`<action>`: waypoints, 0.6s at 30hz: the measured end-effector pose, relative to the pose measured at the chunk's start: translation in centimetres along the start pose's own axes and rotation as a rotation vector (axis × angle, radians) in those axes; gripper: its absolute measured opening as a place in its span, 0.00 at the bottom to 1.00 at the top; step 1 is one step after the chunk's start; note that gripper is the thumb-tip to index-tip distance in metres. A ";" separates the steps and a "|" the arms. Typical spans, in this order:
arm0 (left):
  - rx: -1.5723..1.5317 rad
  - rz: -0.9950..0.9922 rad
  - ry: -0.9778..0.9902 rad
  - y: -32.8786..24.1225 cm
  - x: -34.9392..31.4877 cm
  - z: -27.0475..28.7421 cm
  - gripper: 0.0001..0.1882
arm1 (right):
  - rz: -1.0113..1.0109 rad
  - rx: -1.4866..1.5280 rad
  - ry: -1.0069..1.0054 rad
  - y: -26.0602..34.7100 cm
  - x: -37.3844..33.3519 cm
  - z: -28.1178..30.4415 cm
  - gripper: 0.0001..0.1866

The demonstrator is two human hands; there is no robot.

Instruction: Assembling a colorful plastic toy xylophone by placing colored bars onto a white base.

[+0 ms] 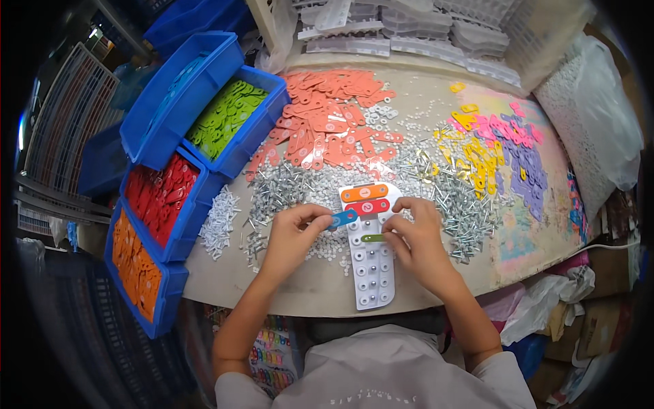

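Taking the white board [372, 260] as the clock's centre, it is lying lengthwise on the pale table [208, 281], carrying an orange strip [364, 193], a red strip [371, 207] and a green strip [373, 238]. The left hand [296, 232] is pinching a blue strip [346, 218] over the board's 11 o'clock edge. The right hand [419, 235] is curling its fingers over the 2 o'clock side, near the green strip; whether it is gripping anything, I cannot tell.

Coral strips [327, 116] are spreading at 11 o'clock, metal screws [470, 232] are glinting at 3, and small white parts [219, 221] are heaping at 9. Yellow pieces [482, 163], pink pieces [507, 129] and purple pieces [528, 177] are scattering toward 2. Blue bins [176, 267] are standing from 9 to 10, holding green, red, orange and blue strips.

Around the room, clear plastic trays [415, 31] are stacking up at 12, a bulging plastic bag [575, 112] is leaning at 2, a wire rack [68, 109] is standing at 10, and crumpled white plastic [541, 307] is lying at 4.
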State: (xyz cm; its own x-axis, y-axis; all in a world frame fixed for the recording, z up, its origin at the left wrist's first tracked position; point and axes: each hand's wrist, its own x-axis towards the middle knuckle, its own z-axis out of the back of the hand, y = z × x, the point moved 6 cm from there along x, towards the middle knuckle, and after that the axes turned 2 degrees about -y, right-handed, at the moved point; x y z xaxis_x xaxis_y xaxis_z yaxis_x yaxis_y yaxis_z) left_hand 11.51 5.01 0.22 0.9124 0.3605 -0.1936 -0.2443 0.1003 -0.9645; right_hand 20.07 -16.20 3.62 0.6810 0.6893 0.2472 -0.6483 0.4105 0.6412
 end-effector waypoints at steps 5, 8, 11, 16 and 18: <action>0.161 -0.213 -0.075 0.0 0.8 -0.5 0.06 | 0.050 -0.063 0.029 0.6 0.7 -2.2 0.07; 0.217 -0.265 -0.065 -0.4 0.9 -1.0 0.05 | 0.040 -0.065 0.030 0.5 0.8 -2.6 0.08; 0.182 -0.185 0.005 0.1 1.3 -1.8 0.06 | -0.012 -0.097 0.007 0.1 0.6 -2.3 0.11; 0.205 -0.206 0.026 0.1 1.8 -3.2 0.06 | -0.087 -0.133 -0.131 -0.8 0.1 -1.9 0.25; 0.254 -0.281 0.037 -0.6 2.1 -4.0 0.06 | -0.095 -0.134 -0.146 -0.8 -0.2 -2.1 0.28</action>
State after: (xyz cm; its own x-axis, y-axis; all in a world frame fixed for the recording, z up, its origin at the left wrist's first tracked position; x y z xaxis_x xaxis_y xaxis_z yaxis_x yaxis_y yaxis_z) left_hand 14.85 1.96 -0.36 0.9655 0.2532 0.0615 -0.0521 0.4191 -0.9064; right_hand 19.77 -15.42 1.51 0.7770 0.5541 0.2987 -0.6115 0.5521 0.5668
